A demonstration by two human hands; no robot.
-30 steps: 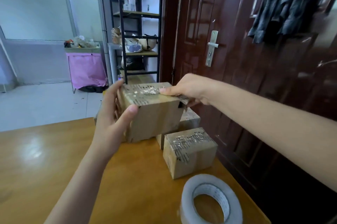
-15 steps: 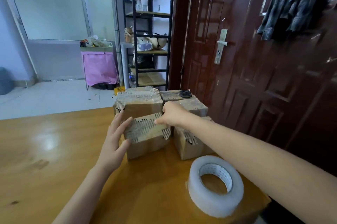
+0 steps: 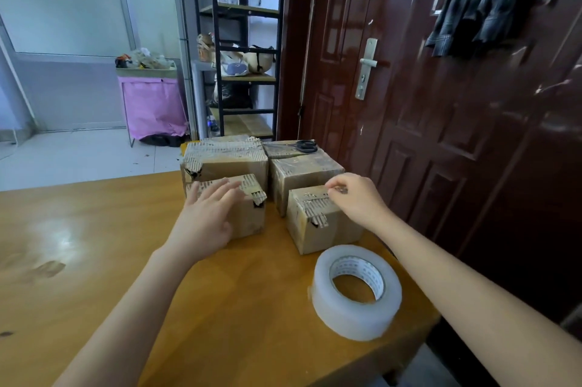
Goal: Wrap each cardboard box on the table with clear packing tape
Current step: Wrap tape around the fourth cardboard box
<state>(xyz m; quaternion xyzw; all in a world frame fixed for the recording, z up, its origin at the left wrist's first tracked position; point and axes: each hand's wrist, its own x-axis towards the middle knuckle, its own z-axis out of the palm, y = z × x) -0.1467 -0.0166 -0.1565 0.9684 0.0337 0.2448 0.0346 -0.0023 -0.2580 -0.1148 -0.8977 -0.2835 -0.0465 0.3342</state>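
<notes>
Here the left hand (image 3: 206, 219) has its fingers (image 3: 220, 189) straight and slightly spread, lying flat on the top front edge of the small near-left brown cardboard box with torn corrugated top (image 3: 248, 210); it grips nothing. The right hand (image 3: 356, 197) hovers over the small near-right brown cardboard box with peeled corrugated strips (image 3: 318, 222), its fingers (image 3: 335, 188) curled inward with the tips close together at the box's top rear edge; whether they pinch tape or touch the box I cannot tell.

Both small boxes stand on the glossy orange-brown wooden table (image 3: 94, 260), apart from each other. Behind them, touching side by side, stand a larger far-left cardboard box with ragged tape on top (image 3: 225, 156) and a larger far-right cardboard box with glossy tape on top (image 3: 305, 166). Black-handled scissors (image 3: 299, 146) lie on a box top at the far right. A large roll of clear packing tape (image 3: 357, 290) lies flat near the table's right edge, just in front of the near-right box.

A dark red panelled door with a silver handle (image 3: 409, 103) stands to the right.
</notes>
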